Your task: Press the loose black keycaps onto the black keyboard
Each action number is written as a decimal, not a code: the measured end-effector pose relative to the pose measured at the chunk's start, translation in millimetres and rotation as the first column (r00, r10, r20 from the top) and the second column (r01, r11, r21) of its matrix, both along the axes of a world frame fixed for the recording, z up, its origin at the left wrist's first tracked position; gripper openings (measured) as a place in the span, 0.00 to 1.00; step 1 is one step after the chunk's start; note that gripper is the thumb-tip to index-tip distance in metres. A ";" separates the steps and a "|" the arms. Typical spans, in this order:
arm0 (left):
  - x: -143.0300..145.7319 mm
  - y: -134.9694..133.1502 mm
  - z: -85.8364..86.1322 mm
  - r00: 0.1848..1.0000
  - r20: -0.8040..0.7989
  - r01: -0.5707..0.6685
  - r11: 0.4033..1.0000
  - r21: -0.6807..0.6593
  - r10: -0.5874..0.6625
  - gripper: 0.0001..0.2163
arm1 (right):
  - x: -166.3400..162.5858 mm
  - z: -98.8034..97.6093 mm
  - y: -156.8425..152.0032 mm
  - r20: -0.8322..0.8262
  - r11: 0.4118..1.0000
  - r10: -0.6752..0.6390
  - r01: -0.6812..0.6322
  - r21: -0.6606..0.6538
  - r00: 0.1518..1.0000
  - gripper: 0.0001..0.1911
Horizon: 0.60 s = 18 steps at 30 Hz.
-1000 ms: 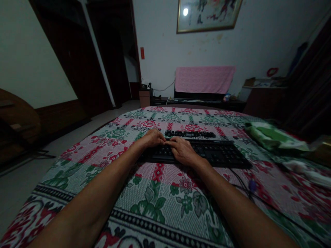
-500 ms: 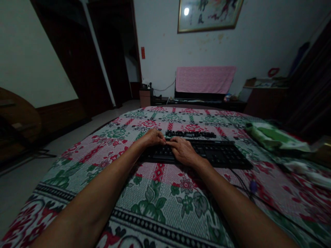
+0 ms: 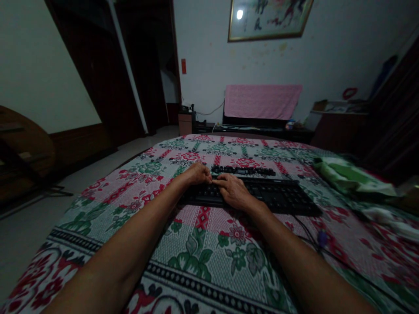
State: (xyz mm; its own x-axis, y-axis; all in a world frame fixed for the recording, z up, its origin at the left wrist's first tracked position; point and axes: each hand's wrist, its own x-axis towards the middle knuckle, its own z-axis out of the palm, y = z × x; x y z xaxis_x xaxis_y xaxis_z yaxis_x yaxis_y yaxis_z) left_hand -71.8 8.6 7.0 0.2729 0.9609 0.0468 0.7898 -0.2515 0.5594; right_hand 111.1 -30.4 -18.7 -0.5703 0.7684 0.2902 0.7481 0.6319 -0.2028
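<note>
Fingers (image 3: 207, 174) curled on my left hand (image 3: 197, 173), outstretched on my right hand (image 3: 234, 190), sit close together over the keyboard (image 3: 278, 196), flat on the table (image 3: 212, 244), likely for steadiness; any grip, I can't tell.

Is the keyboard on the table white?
No, the keyboard near the left hand and right hand is black, lying on a flowery tablecloth.

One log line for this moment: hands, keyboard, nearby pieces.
left hand: over left part of keyboard | right hand: over keyboard, beside left hand | black pieces: row beyond keyboard | grip: unclear
</note>
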 end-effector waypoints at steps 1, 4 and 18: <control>0.0 0.7 -1.0 1.000 0.006 0.012 1.000 0.010 -0.012 0.09 | 0.2 -0.2 0.1 -0.002 1.000 0.002 -0.002 0.005 1.000 0.21; -0.3 3.4 -4.4 0.999 0.035 0.039 0.999 0.013 -0.040 0.09 | 0.7 -0.4 0.4 -0.005 1.000 0.009 -0.009 0.012 1.000 0.21; -5.0 7.3 -11.4 0.988 0.151 0.044 0.997 -0.058 -0.035 0.11 | 0.6 -2.9 -1.8 -0.083 0.999 -0.008 0.012 0.049 0.996 0.18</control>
State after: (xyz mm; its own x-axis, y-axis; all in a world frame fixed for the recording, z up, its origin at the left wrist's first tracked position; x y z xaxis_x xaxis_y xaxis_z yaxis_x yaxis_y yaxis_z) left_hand -76.9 15.8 -4.4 0.3053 0.9517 0.0318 0.6861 -0.2430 0.6858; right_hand 111.8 -32.2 -21.6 -0.5353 0.7575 0.3738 0.7361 0.6354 -0.2335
